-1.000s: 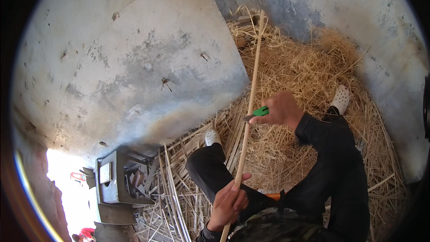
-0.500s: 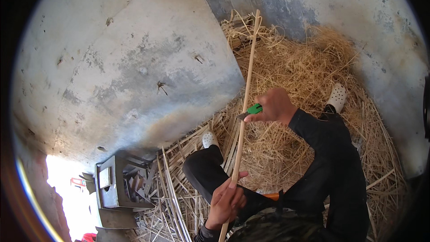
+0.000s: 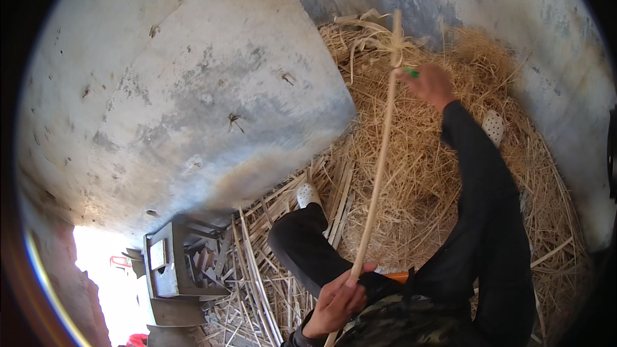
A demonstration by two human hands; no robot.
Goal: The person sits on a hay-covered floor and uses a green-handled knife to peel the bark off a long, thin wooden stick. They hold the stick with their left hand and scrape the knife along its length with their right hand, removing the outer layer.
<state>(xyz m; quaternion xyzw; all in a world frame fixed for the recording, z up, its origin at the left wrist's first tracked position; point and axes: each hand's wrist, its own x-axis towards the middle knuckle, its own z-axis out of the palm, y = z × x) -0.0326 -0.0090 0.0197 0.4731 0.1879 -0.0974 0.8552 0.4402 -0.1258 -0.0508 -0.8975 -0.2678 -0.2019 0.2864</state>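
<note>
A long pale wooden strip [image 3: 382,164], which looks like split bamboo, slants from my lap up toward the far wall. Its near part is gripped by my left hand [image 3: 339,301], fingers wrapped round it. My right hand [image 3: 429,83] is far up the strip, arm stretched out, closed on a green-handled knife [image 3: 411,72]. The blade is at the strip but mostly hidden by the fingers and blur. Thin curled shavings [image 3: 369,35] cluster round the strip just beyond the knife.
A deep heap of fine shavings [image 3: 475,64] fills the corner between two stained plaster walls [image 3: 173,90]. Loose strips [image 3: 257,276] lie at the left, beside a wooden stool-like frame [image 3: 168,263]. White perforated clogs [image 3: 307,195] show on my feet.
My right hand has slid the knife away from me along the strip, and shavings have gathered ahead of it. The strip's far end has shifted right; my left hand moved slightly right and nearer.
</note>
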